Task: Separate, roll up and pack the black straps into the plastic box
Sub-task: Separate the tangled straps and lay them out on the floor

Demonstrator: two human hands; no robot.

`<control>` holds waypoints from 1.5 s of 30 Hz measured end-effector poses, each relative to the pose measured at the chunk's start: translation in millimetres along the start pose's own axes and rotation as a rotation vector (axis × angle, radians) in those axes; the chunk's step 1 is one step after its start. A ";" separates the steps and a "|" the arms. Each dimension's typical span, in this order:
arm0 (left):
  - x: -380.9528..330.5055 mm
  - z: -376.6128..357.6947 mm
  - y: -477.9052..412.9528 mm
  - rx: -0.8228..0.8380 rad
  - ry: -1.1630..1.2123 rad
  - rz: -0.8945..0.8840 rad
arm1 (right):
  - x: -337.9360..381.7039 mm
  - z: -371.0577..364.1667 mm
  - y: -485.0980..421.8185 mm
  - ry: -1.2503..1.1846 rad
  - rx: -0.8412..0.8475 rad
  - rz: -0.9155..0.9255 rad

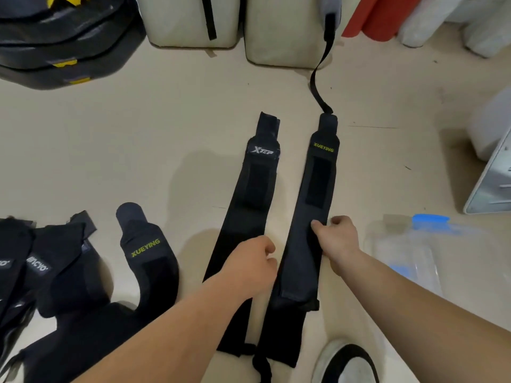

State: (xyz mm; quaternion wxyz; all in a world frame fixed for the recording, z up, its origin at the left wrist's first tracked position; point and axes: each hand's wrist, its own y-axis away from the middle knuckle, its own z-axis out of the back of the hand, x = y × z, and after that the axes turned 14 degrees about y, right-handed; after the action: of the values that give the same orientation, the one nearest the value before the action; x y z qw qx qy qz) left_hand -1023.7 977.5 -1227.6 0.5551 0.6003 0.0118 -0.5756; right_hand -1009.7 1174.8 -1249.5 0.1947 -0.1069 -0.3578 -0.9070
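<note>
Black straps point(287, 333): two long ones laid flat on the floor point(138, 139), side by side with a thin gap between them, running away from the camera
Shoe point(348, 363): white and black, just right of the near end of the right-hand strap
Strap pile point(41, 272): heap of more black ones at the near left, all overlapping, white lettering on a couple
Curved strap point(146, 252): yellow XUEYING print, bent round at the edge of the pile, left of the two long ones
Left hand point(254, 264): sits over the inner edge of the XTEP strap point(249, 211), fingers point(272, 262) curled in; honestly can't tell if they've got hold of it
Right hand point(340, 241): pinching the outer edge of the XUEYING strap point(312, 189), thumb on top, fingers curled tight at the edge
Plastic box point(409, 252): clear with blue clips, on the floor just right of the right hand; the straps all lie on the floor to its left
Logo ends: white XTEP and yellow XUEYING sit at the far ends, each with a darker patch just below
Thin webbing point(318, 81): narrow black band snaking from the XUEYING strap's far tip up to a cream cushion point(284, 31); attached or not, can't tell
White unit point(492, 175): right edge, past the box
Far back: second cushion point(190, 20), black stack point(63, 37) with yellow marks far left, red roll point(370, 17) to the right
</note>
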 end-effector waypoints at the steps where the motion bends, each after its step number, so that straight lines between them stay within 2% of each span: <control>1: -2.1 -8.9 -1.1 0.031 0.022 0.026 | -2.9 2.3 -0.4 -0.069 0.032 -0.026; 8: -5.5 -39.7 -8.0 0.063 -0.006 0.064 | -29.3 12.7 3.6 -0.131 0.090 -0.026; 12: -5.1 -45.1 -7.2 0.048 -0.095 0.067 | -33.3 19.3 22.0 -0.339 0.432 -0.169; 14: -3.6 -48.6 -2.5 0.025 -0.121 0.034 | -34.9 16.9 29.3 -0.354 0.530 -0.181; 17: -5.1 -52.1 3.6 -0.054 -0.118 -0.019 | -30.8 16.5 32.3 -0.339 0.468 -0.118; 21: -3.7 -58.3 -3.4 -0.020 0.319 0.180 | -11.8 35.3 38.4 -0.630 0.497 -0.080; 25: -7.4 -51.4 -3.0 0.035 0.609 0.283 | -5.1 64.0 59.2 -0.712 0.690 -0.008; 27: -11.5 -44.2 -1.0 0.049 0.835 0.370 | -14.6 69.0 64.9 -0.600 0.777 0.002; 30: -19.4 -39.2 0.5 0.098 1.007 0.488 | -34.8 64.9 68.8 -0.108 0.801 0.077; 32: -27.1 -39.4 0.0 0.157 0.957 0.450 | -46.5 53.3 68.7 0.188 0.812 0.115; 35: -39.9 -39.1 -0.5 0.067 0.710 0.340 | -41.9 41.4 71.7 0.340 0.908 0.208; 38: -42.0 -35.1 -1.7 0.041 0.631 0.296 | -30.5 51.4 59.9 0.462 0.945 0.321; 40: -38.9 -32.9 -0.1 0.065 0.651 0.287 | -24.3 63.9 45.0 0.369 0.826 0.291; 42: -35.0 -31.5 1.6 0.125 0.643 0.281 | -23.9 72.5 27.8 0.077 0.636 0.179; 43: -32.4 -31.5 2.6 0.193 0.617 0.293 | -24.2 73.8 21.3 -0.110 0.601 0.119; 45: -29.8 -29.7 7.1 0.363 0.500 0.334 | -23.0 70.2 13.7 -0.444 0.647 0.037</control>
State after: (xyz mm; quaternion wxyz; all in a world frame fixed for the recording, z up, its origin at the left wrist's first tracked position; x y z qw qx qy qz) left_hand -1009.0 1013.7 -1210.3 0.5057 0.8053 -0.0535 -0.3047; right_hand -979.2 1220.4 -1198.2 0.1523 -0.2400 -0.6567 -0.6985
